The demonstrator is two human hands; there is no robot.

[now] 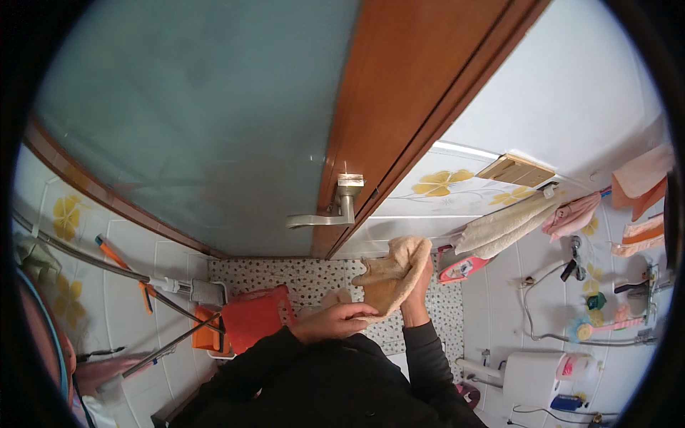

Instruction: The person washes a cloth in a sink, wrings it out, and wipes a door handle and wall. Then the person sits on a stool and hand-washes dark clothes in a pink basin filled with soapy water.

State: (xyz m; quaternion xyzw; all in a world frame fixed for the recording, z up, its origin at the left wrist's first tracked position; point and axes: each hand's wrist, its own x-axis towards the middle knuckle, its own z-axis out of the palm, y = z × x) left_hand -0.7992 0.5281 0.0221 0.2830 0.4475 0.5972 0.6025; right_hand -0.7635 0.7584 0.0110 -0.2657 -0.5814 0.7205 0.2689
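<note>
A beige towel cloth [393,278] hangs between my two hands, folded and bunched along its right side. My left hand [340,321] pinches its lower edge between thumb and fingers. My right hand [421,291] grips the bunched side, its fingers largely hidden behind the cloth. Ahead stands a shut door with a frosted glass pane [214,134] and a brown wooden frame [398,96]. Its metal lever handle [326,219] is beyond the cloth, apart from both hands.
A red plastic stool [254,315] stands at left by an orange bin [208,329] and mop poles [184,313]. At right are hanging towels [505,227], a pink-red container [463,269], a shower hose [527,307] and a white toilet cistern [530,377]. The floor [321,273] is speckled tile.
</note>
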